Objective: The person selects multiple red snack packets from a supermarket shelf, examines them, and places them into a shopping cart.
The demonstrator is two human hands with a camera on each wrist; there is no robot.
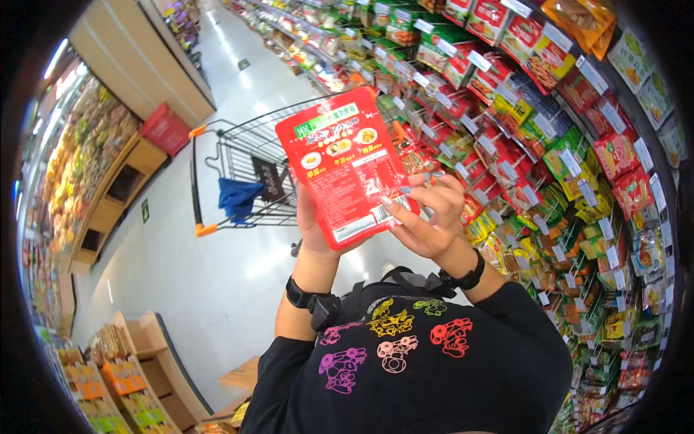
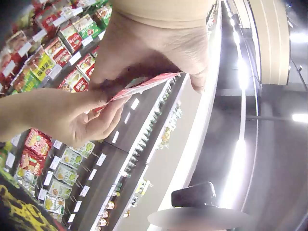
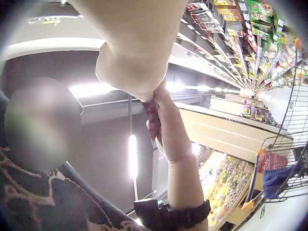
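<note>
A flat red packet, printed with food pictures and small text, is held tilted in front of the chest. The left hand grips its lower left edge, with most of the fingers hidden behind it. At the lower right corner the right hand pinches it, fingertips bent over the printed face. In the left wrist view the packet shows nearly edge-on between the left hand and the right hand. The right wrist view shows the packet beside the left hand, below the right hand.
A wire shopping cart with a blue cloth on it stands behind the packet. Racks of hanging packets line the right side. A red bin and a produce display are at the left, across the floor.
</note>
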